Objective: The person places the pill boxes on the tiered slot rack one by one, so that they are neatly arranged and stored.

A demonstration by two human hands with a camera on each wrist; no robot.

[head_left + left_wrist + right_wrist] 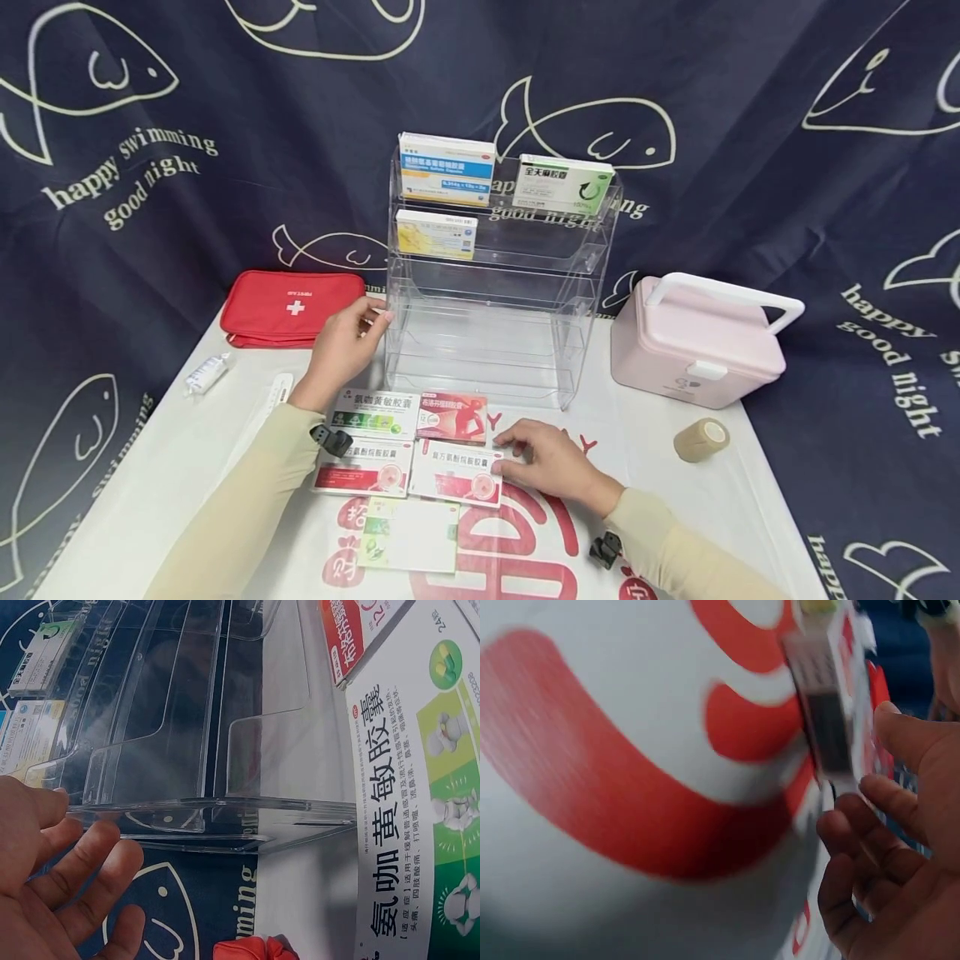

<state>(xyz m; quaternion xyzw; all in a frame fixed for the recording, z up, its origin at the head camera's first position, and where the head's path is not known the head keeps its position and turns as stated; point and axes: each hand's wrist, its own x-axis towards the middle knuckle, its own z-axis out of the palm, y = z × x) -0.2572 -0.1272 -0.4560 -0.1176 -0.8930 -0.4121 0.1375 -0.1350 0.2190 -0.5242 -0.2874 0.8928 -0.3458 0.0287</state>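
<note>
My left hand [375,321] reaches to the left side wall of a clear acrylic tiered rack [495,333], its fingers relaxed and holding nothing. In the left wrist view the left hand [67,877] lies just beside the rack's wall [187,802]. Three medicine boxes stand on the rack's upper tiers: blue-white [447,169], green-white [562,184] and yellow [437,233]. My right hand [510,450] rests its fingertips on the right end of a red-and-white box [456,473]. The right wrist view is blurred and shows the right hand [877,772] at that box's end [825,727].
Other flat boxes lie in front of the rack: green-white [377,412], pink-red [452,417], red-white [365,467], pale green [408,535]. A red first-aid pouch [292,307] and a white tube [206,373] lie at the left. At the right stand a pink case [693,342] and a tape roll [701,440].
</note>
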